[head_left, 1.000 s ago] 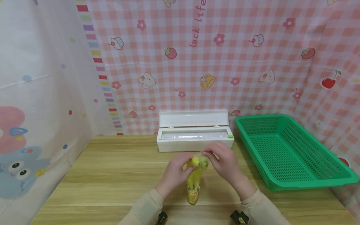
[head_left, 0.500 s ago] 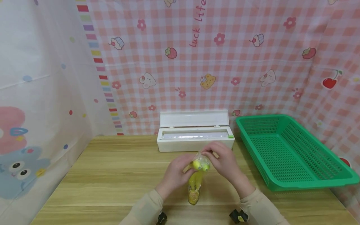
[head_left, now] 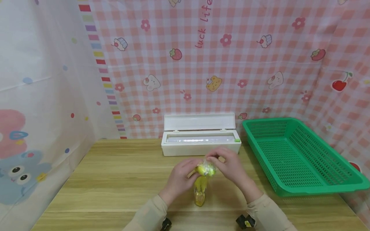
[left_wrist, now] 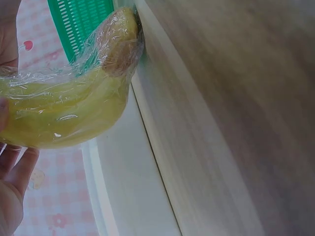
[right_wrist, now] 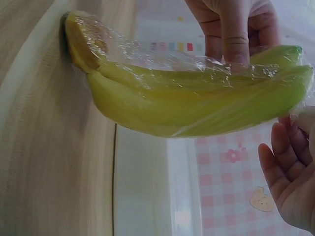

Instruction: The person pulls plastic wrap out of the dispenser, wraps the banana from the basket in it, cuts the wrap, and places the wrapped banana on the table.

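A bunch of bananas (head_left: 200, 184) in clear cling film (right_wrist: 142, 61) stands tilted above the table, its brown stem end (left_wrist: 118, 46) at or very near the wood. My left hand (head_left: 180, 176) grips the bunch near its greenish tips, thumb (right_wrist: 236, 56) on the near side. At those tips my right hand (head_left: 229, 163) pinches the film between thumb and fingers. In the right wrist view, other fingers of the right hand (right_wrist: 293, 172) extend below the tips. Crinkled film lies over the fruit. Each hand is partly cut off in the left wrist view.
Behind the hands stands a white cling film box (head_left: 199, 150), lid raised, roll inside and a green cutter piece at its right end. A green perforated basket (head_left: 289, 191) sits to the right on the wooden table (head_left: 115, 186). Patterned cloth (head_left: 185, 70) encloses the back and sides.
The tips have tilted and shifted slightly right, and the film there looks more bunched. The stem end has moved a little away from the body. Both hands keep their hold.
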`<move>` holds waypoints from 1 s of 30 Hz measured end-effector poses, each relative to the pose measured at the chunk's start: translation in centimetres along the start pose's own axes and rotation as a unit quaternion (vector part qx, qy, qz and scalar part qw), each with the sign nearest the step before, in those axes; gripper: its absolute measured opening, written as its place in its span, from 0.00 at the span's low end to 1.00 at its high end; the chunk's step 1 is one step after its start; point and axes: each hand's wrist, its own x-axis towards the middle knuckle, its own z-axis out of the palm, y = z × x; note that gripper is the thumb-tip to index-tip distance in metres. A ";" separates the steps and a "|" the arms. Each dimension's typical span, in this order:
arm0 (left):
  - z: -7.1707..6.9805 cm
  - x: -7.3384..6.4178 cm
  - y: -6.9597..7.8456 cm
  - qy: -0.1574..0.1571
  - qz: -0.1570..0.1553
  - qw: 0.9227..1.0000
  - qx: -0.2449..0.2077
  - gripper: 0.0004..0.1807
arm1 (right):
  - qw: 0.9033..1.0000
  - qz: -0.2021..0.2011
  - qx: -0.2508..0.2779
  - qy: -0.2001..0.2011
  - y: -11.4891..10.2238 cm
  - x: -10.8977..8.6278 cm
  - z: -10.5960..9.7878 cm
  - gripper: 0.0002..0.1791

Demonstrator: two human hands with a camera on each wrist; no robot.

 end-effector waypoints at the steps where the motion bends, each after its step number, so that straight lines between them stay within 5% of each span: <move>1: 0.0 0.0 0.0 -0.001 -0.001 1.000 0.000 0.23 | 1.000 0.003 0.005 0.004 0.0 0.1 -0.1 0.09; 5: -0.1 0.0 0.1 0.002 -0.008 1.000 0.005 0.25 | 0.999 -0.018 0.010 0.042 -0.5 0.4 -0.9 0.09; 8: -0.2 -0.1 0.1 0.008 -0.018 1.000 0.005 0.27 | 0.993 -0.085 -0.020 0.073 -1.3 0.5 -1.6 0.07; 13: -0.3 0.0 0.0 0.015 -0.022 1.000 -0.004 0.28 | 0.964 -0.238 -0.069 0.091 -2.7 0.7 -1.8 0.14; 16: -0.3 0.0 -0.1 0.016 -0.022 1.000 -0.007 0.27 | 0.951 -0.291 -0.076 0.073 -3.3 0.5 -1.5 0.12; 25: -0.4 0.0 -0.2 0.026 -0.010 1.000 -0.001 0.27 | 0.956 -0.268 -0.122 0.002 -3.2 -0.8 -0.4 0.16; 30: -0.5 0.1 -0.2 0.045 0.009 0.999 0.001 0.27 | 0.960 -0.248 -0.133 -0.005 -2.9 -1.3 0.0 0.15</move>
